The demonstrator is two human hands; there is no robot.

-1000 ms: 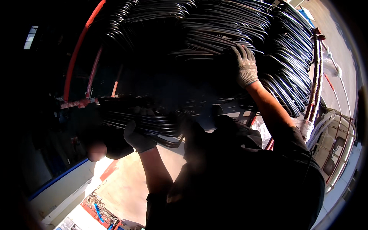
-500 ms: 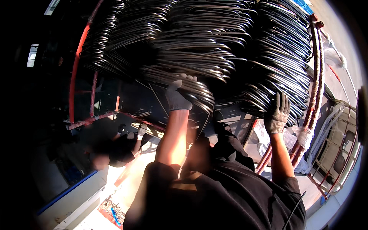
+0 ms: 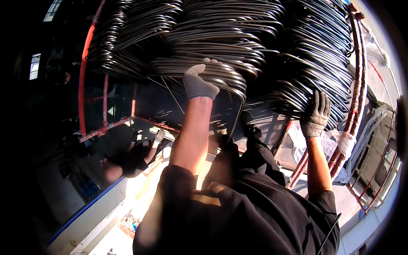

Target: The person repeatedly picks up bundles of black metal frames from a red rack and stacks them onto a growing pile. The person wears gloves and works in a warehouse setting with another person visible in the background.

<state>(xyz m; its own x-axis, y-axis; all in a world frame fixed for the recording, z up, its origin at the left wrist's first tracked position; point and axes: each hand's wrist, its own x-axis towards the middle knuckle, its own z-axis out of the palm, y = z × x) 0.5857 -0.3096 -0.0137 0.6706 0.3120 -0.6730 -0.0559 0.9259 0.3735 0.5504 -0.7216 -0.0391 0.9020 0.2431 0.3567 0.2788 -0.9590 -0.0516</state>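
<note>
In front of me, dark metal rods (image 3: 221,25), bent round at their ends, hang in thick, layered stacks. My left hand (image 3: 199,83), in a pale work glove, grips the lowest bundle of bent rods (image 3: 227,78) in the middle stack. Its thumb stands up at the near side, and its fingertips show over the top of the bundle. To the right, my right hand (image 3: 315,114), gloved too, lies with fingers stretched against the lower near end of the right-hand stack of rods (image 3: 318,55). One loose rod end slants down below the middle bundle.
Red-painted posts (image 3: 86,76) rise at the left, and wrapped red and brown bars (image 3: 356,85) flank the right stack. Clear plastic film (image 3: 297,142) hangs by those bars. At lower left, a person in dark clothes (image 3: 138,159) works with a gloved hand.
The view has shifted a little. My left hand and the bundle it grips have moved up and away from me. The right hand keeps its place on the right stack.
</note>
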